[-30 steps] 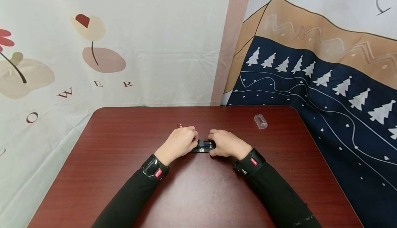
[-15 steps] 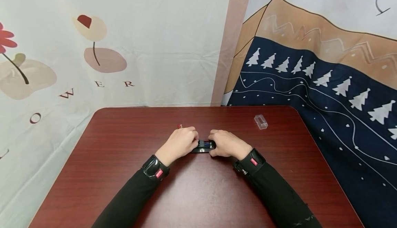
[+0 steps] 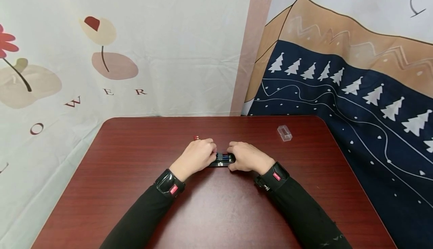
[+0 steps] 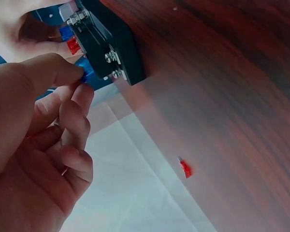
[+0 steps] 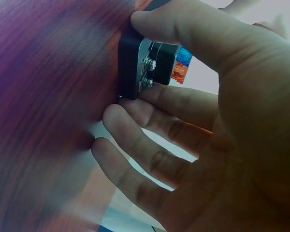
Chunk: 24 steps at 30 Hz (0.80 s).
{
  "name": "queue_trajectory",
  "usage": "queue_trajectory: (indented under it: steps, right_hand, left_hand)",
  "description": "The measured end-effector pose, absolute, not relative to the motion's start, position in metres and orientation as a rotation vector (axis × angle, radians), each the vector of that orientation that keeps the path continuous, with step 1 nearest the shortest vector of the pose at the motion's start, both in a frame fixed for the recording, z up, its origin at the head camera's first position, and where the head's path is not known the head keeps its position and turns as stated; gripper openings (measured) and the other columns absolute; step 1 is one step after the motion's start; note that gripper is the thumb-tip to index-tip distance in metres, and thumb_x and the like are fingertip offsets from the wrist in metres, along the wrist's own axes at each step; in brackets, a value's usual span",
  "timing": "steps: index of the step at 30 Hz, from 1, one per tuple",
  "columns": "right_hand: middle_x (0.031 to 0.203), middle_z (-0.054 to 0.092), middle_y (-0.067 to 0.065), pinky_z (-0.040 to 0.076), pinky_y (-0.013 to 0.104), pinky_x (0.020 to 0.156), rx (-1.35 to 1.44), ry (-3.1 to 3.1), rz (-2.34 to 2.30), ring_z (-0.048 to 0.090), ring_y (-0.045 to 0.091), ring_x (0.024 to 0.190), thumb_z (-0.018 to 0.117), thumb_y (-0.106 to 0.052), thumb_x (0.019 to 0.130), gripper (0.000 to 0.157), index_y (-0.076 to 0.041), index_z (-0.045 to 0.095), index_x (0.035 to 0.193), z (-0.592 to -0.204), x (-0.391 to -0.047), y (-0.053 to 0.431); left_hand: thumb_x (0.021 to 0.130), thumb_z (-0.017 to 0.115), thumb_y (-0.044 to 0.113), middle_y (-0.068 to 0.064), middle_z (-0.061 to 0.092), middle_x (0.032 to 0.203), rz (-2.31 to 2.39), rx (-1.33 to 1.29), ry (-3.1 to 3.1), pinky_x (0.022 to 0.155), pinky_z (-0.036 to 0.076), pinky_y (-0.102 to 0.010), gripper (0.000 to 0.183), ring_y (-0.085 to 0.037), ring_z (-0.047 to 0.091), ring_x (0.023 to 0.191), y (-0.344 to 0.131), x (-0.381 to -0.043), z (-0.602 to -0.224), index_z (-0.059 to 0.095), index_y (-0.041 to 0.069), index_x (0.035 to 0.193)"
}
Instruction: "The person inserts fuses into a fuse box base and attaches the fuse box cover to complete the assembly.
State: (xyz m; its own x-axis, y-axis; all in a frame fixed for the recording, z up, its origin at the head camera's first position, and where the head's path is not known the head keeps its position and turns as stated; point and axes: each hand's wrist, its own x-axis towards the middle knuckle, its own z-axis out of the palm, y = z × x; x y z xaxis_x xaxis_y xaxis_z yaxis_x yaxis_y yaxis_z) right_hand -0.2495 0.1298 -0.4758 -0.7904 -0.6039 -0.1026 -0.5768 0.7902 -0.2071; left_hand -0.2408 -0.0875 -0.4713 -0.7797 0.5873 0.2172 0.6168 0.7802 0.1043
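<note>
1. While the right hand (image 3: pixel 248 157) grips the right end of the black block (image 4: pixel 128 53) between thumb and fingers, the left hand (image 3: pixel 195 155) pinches a blue piece (image 4: pixel 87 71) with thumb and forefinger.
2. Lying flat, the block spans the gap between the hands, its long axis running left to right. The blue piece is at its upper face, toward the left end, so the left hand is nearer; fingertips hide how deep it sits.
3. Rightward from that pinch, a standing red piece (image 4: pixel 73 46) and second blue piece (image 4: pixel 66 33) follow along the block.
4. Beyond the left hand, a loose red piece (image 4: pixel 185 169) lies on the table (image 3: pixel 216 204).
5. Farther right is a clear box (image 3: pixel 285 132).
</note>
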Motion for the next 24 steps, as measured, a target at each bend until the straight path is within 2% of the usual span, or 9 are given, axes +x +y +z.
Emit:
queue_trajectory:
  steps: [7,24]
  right_hand:
    - [0.088,0.052,-0.008,0.045,0.027,0.066,-0.940,2.806,-0.251,0.051,0.009,0.070,0.080,-0.036,0.070,0.038,-0.019,0.073,0.102,-0.4750,-0.2488,0.1286]
    - [0.088,0.051,-0.009,0.044,0.027,0.066,-0.944,2.809,-0.251,0.051,0.009,0.070,0.080,-0.036,0.070,0.038,-0.019,0.072,0.103,-0.4748,-0.2497,0.1301]
  left_hand:
    - [0.084,0.068,0.022,0.009,0.057,0.078,-0.234,-0.953,-2.810,0.060,0.051,-0.030,0.006,-0.011,0.058,0.062,-0.0876,-0.2411,-0.4695,0.068,0.022,0.078]
    - [0.086,0.066,0.022,0.009,0.059,0.079,-0.237,-0.997,-2.779,0.061,0.053,-0.032,0.010,-0.011,0.060,0.064,-0.0888,-0.2431,-0.4711,0.072,0.025,0.079]
